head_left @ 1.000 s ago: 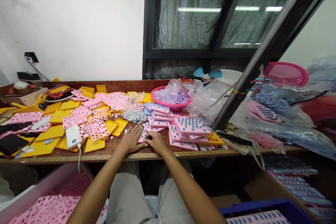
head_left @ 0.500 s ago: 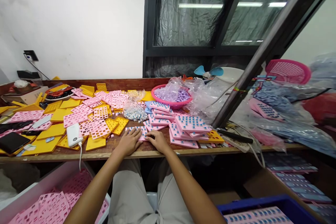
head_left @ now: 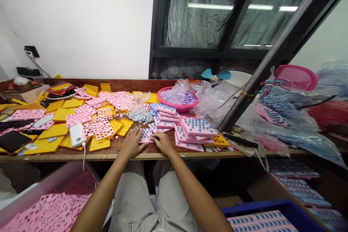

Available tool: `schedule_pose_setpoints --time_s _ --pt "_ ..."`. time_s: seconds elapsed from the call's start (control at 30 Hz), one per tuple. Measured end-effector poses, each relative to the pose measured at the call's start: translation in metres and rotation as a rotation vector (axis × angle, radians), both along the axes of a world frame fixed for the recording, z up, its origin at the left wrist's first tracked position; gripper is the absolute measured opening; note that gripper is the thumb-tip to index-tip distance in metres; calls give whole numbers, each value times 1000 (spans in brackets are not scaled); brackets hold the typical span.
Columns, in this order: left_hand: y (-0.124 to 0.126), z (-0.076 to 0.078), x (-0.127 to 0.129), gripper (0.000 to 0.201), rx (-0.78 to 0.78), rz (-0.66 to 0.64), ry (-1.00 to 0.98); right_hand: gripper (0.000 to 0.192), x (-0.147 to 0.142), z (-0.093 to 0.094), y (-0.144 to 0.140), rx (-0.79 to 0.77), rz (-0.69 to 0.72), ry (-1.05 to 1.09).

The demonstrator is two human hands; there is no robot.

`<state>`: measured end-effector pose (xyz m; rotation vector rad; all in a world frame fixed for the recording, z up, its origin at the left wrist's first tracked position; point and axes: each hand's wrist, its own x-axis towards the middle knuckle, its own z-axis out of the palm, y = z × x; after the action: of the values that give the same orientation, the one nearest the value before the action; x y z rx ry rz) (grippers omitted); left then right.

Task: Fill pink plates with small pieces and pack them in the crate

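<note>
A small pink panel (head_left: 146,136) dotted with blue pieces lies flat on the bench between my hands. My left hand (head_left: 134,143) rests at its left side, fingers stretched out and partly over it. At the panel's right edge, my right hand (head_left: 163,143) has its fingers bent and pressed together on the edge; the fingertips are partly hidden. Just behind the panel sits a clear bag of small white and blue pieces (head_left: 141,115). To the right of my right hand stand stacked pink panels with blue pieces (head_left: 199,127).
Yellow trays (head_left: 99,144) and pink cut-out sheets (head_left: 103,129) crowd the left, with a white power bank (head_left: 76,135) and cable. Behind is a pink basket (head_left: 187,107) of purple pieces. A slanted metal post (head_left: 244,96) rises at right. Below stand a white bin (head_left: 35,192) and blue crate (head_left: 296,206).
My left hand has shifted slightly left, uncovering more of the pink panel. The right hand stays at the panel's right edge. The camera view has shifted slightly.
</note>
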<state>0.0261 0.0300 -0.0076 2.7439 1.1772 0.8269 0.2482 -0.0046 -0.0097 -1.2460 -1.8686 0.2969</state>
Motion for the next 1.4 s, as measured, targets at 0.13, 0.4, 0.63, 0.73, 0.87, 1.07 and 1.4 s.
schedule_pose_setpoints --time_s 0.13,0.4,0.63,0.73,0.87,1.07,1.4 --pt "2 1 0 82 -55 47 -15 15 0 1 0 17 14 -15" --pt "3 1 0 76 -74 29 0 16 -5 1 -6 48 -29 -195" --pt "12 -7 0 79 -87 22 -31 24 -10 13 -14 86 -20 -528" --pt "19 -14 -3 87 -78 41 -79 25 -11 18 -23 108 -6 -649" --pt "24 -22 -7 105 -85 166 -110 29 -11 16 -36 108 -74 -583" --pt "16 -18 -6 95 -67 107 -26 66 -12 16 -36 92 -68 -586" --pt "14 -12 -4 87 -81 52 -30 58 -11 18 -26 37 36 -673"
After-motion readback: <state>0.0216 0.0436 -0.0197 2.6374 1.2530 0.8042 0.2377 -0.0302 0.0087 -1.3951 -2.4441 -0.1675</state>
